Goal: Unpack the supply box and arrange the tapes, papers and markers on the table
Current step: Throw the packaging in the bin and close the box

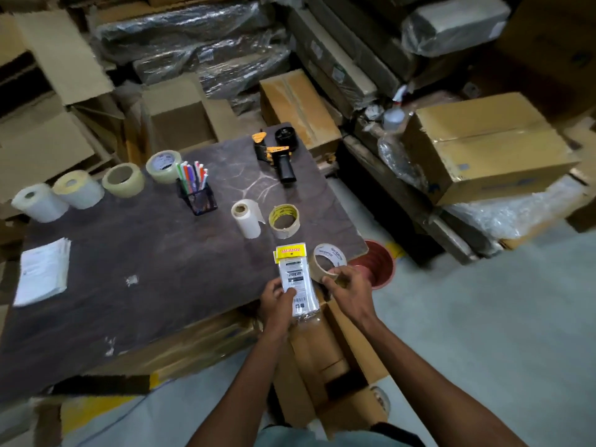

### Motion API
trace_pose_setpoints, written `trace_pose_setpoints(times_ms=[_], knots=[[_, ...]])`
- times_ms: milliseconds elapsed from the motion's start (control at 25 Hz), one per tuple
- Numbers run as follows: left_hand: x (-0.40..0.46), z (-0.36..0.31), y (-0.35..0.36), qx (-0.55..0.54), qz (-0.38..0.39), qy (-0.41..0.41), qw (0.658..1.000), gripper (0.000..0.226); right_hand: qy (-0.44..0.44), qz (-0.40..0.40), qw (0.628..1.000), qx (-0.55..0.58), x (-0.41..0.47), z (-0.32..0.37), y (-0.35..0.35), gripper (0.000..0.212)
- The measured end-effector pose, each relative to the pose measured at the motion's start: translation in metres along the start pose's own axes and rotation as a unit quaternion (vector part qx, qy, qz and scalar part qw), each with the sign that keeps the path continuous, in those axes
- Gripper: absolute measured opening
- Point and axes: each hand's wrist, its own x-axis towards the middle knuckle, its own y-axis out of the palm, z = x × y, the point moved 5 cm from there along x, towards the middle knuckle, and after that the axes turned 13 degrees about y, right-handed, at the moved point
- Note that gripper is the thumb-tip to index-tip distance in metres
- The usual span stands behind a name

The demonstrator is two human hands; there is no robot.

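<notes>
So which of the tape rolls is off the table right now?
The brown-cored tape roll pinched in the right hand, at the table's near right corner. Every other roll rests on the tabletop, including the yellow-printed roll just beyond it.

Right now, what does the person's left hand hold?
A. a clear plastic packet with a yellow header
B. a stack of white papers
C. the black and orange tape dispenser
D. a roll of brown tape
A: the left hand grips the clear packet with the yellow header at the table's near edge, while the right hand holds the tape roll.
</notes>
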Motion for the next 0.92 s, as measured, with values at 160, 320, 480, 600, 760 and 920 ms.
trace_pose_setpoints(times_ms=[160, 320, 480, 600, 760, 920], knots=[[0.0, 0.003, 0.042, 0.04, 0.09, 0.02, 0.995, 0.023, 0.059, -0.078, 0.994, 0.048, -0.007, -0.015, -0.035, 0.011], [-0.009, 0.019, 0.097, 0.055, 0.15, 0.001, 0.987, 0.024, 0.109, -0.136, 0.981, 0.088, -0.008, -0.041, -0.078, 0.015], [-0.012, 0.04, 0.168, 0.069, 0.163, -0.031, 0.984, 0.023, 0.161, -0.145, 0.97, 0.109, 0.028, -0.081, -0.118, 0.012], [-0.005, 0.065, 0.227, 0.061, 0.137, -0.08, 0.985, 0.023, 0.182, -0.131, 0.969, 0.102, 0.075, -0.122, -0.147, 0.014], [0.011, 0.113, 0.293, 0.076, 0.123, -0.125, 0.982, 0.028, 0.223, -0.105, 0.967, 0.069, 0.135, -0.184, -0.166, 0.016], [0.047, 0.161, 0.33, 0.092, 0.089, -0.153, 0.98, 0.029, 0.229, -0.066, 0.97, 0.042, 0.188, -0.232, -0.157, 0.011]])
